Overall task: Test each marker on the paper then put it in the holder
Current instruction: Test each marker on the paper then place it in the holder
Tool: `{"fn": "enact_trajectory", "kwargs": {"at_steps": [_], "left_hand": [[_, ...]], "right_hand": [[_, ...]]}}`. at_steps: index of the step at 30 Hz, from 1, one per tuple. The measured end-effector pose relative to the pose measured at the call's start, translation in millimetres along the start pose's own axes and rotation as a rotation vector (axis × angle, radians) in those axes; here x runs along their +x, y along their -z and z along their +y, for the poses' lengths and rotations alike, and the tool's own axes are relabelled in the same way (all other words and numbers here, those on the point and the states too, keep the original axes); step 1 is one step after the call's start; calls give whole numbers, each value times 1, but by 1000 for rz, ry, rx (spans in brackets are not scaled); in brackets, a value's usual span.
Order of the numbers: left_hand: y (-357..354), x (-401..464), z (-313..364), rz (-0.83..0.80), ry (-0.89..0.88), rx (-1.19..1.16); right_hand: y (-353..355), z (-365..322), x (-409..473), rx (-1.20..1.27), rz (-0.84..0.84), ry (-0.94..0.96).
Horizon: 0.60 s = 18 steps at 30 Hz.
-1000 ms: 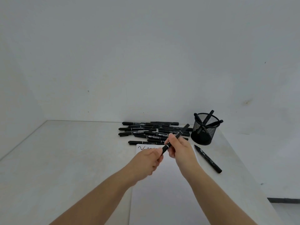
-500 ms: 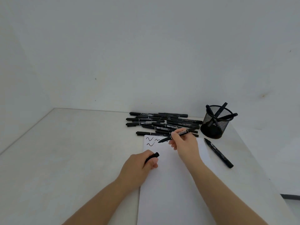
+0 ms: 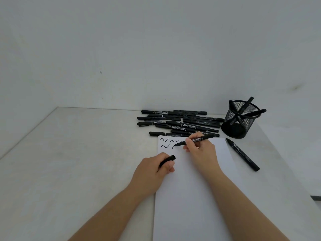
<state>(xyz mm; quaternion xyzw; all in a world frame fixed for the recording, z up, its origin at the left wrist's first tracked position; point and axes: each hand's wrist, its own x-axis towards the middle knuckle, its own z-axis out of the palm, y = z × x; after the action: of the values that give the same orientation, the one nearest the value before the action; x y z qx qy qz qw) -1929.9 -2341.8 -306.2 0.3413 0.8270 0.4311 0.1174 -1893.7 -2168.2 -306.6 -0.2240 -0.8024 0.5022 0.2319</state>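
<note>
My right hand (image 3: 201, 150) grips an uncapped black marker (image 3: 199, 139) like a pen, its tip touching the white paper (image 3: 194, 188) near several black squiggles (image 3: 169, 143) at the sheet's top left. My left hand (image 3: 152, 169) holds the marker's black cap (image 3: 167, 160) in curled fingers at the paper's left edge. A pile of black markers (image 3: 180, 122) lies behind the paper. The black mesh holder (image 3: 240, 119) stands at the back right with a few markers leaning in it.
One loose black marker (image 3: 243, 154) lies on the white table (image 3: 78, 153) just right of the paper, in front of the holder. A white wall rises behind the table. The table's right edge runs close past the holder.
The cap came off the marker and stayed in my left hand, which dropped to the paper's edge. My right hand lowered the tip onto the paper and a new stroke has appeared.
</note>
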Motion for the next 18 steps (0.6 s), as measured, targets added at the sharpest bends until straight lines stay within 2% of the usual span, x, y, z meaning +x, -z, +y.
{"fn": "enact_trajectory", "kwargs": {"at_steps": [4, 7, 10, 14, 18], "left_hand": [[0, 0, -1, -3, 9, -11], [-1, 0, -2, -1, 7, 12], [-2, 0, -3, 5, -4, 55], [-3, 2, -5, 29, 16, 107], [-3, 2, -5, 25, 21, 127]], "right_hand": [[3, 3, -1, -51, 120, 0], [6, 0, -4, 48, 203, 56], [10, -1, -10, 176, 124, 65], [15, -3, -12, 532, 12, -127], [16, -4, -11, 618, -47, -174]]}}
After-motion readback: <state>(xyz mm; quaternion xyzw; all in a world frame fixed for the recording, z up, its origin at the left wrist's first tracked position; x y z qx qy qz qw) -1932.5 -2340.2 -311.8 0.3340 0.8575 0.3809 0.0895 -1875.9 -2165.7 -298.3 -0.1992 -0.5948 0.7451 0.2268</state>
